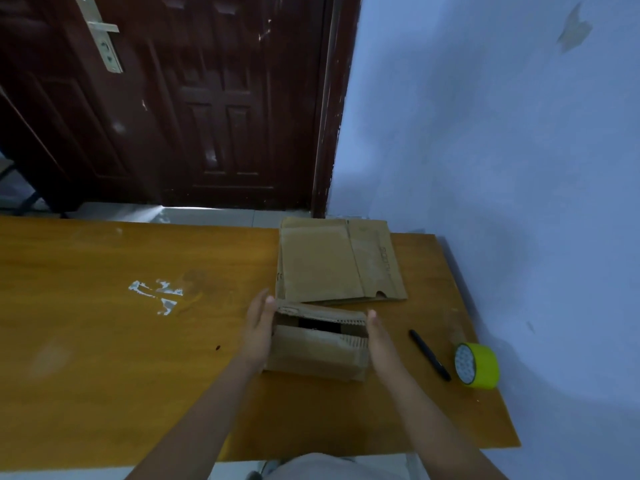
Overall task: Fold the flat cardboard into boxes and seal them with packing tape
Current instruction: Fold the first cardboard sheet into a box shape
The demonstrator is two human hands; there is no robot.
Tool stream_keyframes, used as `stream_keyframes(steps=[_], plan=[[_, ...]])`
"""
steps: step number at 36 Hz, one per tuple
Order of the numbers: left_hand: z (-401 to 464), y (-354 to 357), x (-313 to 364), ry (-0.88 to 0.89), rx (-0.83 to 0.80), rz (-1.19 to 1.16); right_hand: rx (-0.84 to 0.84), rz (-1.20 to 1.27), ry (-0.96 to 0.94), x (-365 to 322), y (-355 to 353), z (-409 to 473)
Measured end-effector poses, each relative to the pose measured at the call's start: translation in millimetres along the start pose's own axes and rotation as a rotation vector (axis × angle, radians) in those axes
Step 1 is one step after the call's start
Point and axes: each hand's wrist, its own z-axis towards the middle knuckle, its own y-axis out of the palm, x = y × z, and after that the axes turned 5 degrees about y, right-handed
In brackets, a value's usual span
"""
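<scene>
Now the left hand (258, 329) and right hand (379, 336) press flat, fingers straight, on either end of the half-formed cardboard box (317, 344) mid-bench, top flaps gaping. Best squeeze evenly, square the corners, then close the flaps before fetching the yellow tape roll (477, 366).

I see both bare forearms reaching forward from the bottom edge, converging a little toward the middle. My left hand (258, 329) stands on edge — palm facing inward, fingers straight and together, thumb tip showing at the top. My right hand (379, 336) mirrors it, palm inward, fingers extended and flat, pointing away from me. The two palms face each other, set apart, neither curled. Wrists run straight with the forearms.
</scene>
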Motion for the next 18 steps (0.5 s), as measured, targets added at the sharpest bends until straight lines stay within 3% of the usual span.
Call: stream_keyframes(steps=[3, 8, 13, 18], plan=[[6, -2, 3, -0.221, 0.057, 0.085, -0.006, 0.229, 0.206, -4, 2, -1], [8, -1, 17, -0.542, -0.026, -0.037, -0.013, 0.207, 0.356, -12, 6, -6], [8, -12, 29, -0.465, 0.061, -0.166, -0.090, 0.217, 0.213, -23, -5, -19], [8, -31, 38, -0.318, 0.009, -0.223, -0.124, 0.361, 0.005, -32, -26, -33]])
